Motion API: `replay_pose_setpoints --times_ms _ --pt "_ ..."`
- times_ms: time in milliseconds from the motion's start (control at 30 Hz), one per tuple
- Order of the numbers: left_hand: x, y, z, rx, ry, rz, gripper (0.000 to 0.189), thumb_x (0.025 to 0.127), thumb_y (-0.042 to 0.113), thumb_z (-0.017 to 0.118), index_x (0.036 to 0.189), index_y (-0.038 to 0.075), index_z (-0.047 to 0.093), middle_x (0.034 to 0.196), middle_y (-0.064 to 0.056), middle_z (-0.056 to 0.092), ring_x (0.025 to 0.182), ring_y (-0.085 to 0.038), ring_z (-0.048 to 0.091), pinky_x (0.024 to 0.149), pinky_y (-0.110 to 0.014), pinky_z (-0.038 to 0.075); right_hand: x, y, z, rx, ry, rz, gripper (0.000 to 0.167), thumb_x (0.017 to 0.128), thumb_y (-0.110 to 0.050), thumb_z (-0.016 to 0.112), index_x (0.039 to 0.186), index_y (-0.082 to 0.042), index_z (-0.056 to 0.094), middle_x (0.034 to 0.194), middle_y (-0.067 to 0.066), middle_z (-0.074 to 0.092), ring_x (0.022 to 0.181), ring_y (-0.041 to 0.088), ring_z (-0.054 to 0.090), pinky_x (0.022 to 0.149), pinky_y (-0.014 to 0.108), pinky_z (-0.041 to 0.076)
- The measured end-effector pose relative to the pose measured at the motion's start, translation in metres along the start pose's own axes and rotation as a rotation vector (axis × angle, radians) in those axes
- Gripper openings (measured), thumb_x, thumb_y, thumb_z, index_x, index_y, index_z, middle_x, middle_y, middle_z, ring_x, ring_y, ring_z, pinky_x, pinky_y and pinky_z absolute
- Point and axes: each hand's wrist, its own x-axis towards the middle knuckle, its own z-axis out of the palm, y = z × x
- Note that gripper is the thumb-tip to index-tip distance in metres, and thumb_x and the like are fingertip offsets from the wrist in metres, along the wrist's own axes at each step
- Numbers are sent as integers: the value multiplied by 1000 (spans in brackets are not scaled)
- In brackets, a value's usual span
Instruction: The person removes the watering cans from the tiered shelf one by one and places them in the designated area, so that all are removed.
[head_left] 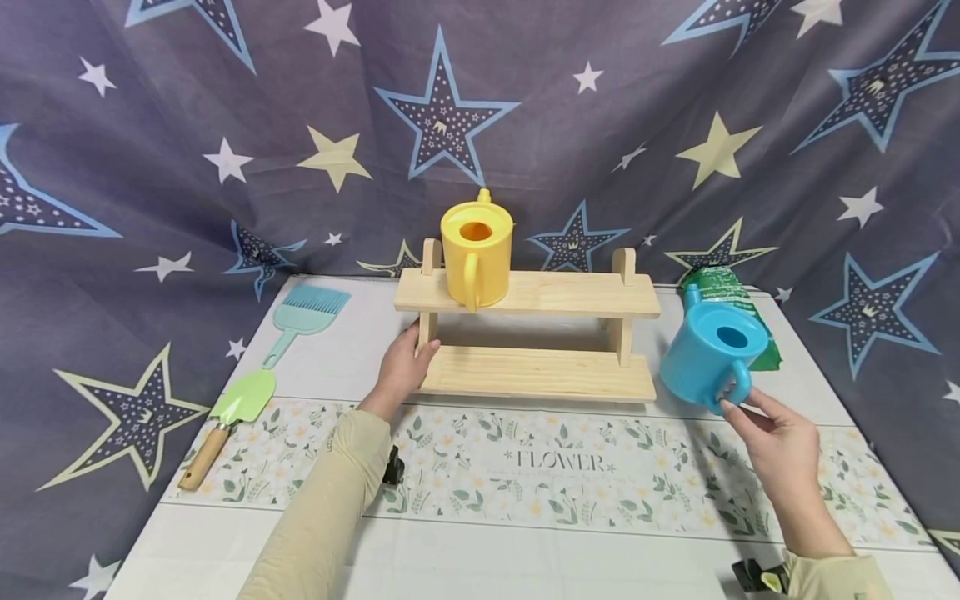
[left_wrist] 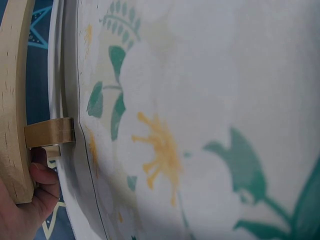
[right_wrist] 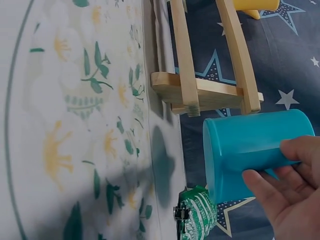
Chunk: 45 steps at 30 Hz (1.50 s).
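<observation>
A two-tier wooden shelf (head_left: 540, 373) stands on the table, with a yellow watering can (head_left: 491, 271) upright on the left part of its top tier. My left hand (head_left: 400, 371) grips the shelf's left end; in the left wrist view, curled fingers (left_wrist: 45, 175) hold the wood (left_wrist: 12, 90). To the right of the shelf, my right hand (head_left: 783, 442) holds a blue watering can (head_left: 693, 354) by its handle. The can is tilted slightly, raised off the table, its spout pointing away from me. In the right wrist view, thumb and fingers pinch the blue can (right_wrist: 245, 145) around the handle.
A green patterned bag (head_left: 722, 282) lies behind the blue can. At the left lie a light blue brush-like tool (head_left: 309, 308) and a green trowel (head_left: 247, 396) with a wooden handle. The tablecloth (head_left: 558, 492) has a floral band; star-patterned curtains (head_left: 525, 150) surround the table.
</observation>
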Motion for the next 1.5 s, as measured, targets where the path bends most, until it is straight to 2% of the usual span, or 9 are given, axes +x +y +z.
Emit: replay_pose_setpoints --times_ms 200,300,433,667,867,967,1100,1400,1500 --pt "-1 -1 1 -10 -7 -11 55 102 30 53 150 10 36 139 -22 49 127 -37 48 107 -51 37 -1 5 2 -51 -39 25 42 90 -17 73 128 -2 63 121 18 65 74 -19 53 64 3 45" --pt "-2 -2 1 -10 -9 -12 56 102 30 53 151 9 35 139 -22 49 127 -38 48 107 -52 37 -1 7 3 -56 -46 19 42 90 -17 72 128 -2 63 122 21 64 73 -19 53 64 3 44" --pt "-2 -2 1 -12 -4 -9 55 102 29 53 150 9 36 139 -22 49 127 -38 48 106 -52 37 -2 11 5 -46 -48 24 42 90 -18 72 127 0 63 121 21 65 73 -19 54 64 4 45" --pt "-3 -1 1 -9 -4 -13 54 102 31 53 149 10 38 138 -21 50 126 -38 49 105 -52 38 -1 14 5 -105 -102 31 43 91 -23 72 128 -1 63 123 18 64 74 -17 53 82 37 56" --pt "-4 0 0 -6 -7 -10 55 102 32 52 150 10 36 139 -21 49 127 -37 48 106 -51 38 0 15 4 -103 -135 43 44 91 -22 72 128 -1 63 122 19 64 75 -17 53 69 10 47" --pt "-4 0 0 -6 -8 -15 56 102 31 53 150 9 36 139 -22 49 127 -38 48 107 -51 37 -1 17 5 -82 -155 48 44 92 -19 70 130 0 60 127 22 61 75 -18 51 67 5 44" --pt "-3 -1 0 -5 -6 -16 55 102 31 52 150 10 37 139 -21 49 127 -38 48 107 -51 37 -1 18 6 -80 -178 72 45 93 -20 69 132 0 58 130 22 58 76 -19 49 69 9 50" --pt "-1 -1 0 -12 2 -7 56 102 31 53 150 10 36 140 -21 49 128 -37 47 107 -51 37 1 16 5 -123 -202 81 46 93 -24 69 132 -1 59 131 21 59 79 -17 47 84 39 55" --pt "-1 0 -1 -11 -2 -9 56 102 31 53 151 11 35 140 -21 49 127 -37 48 107 -51 37 1 16 5 -127 -216 60 44 92 -21 70 130 0 60 129 22 60 83 -9 54 81 35 57"
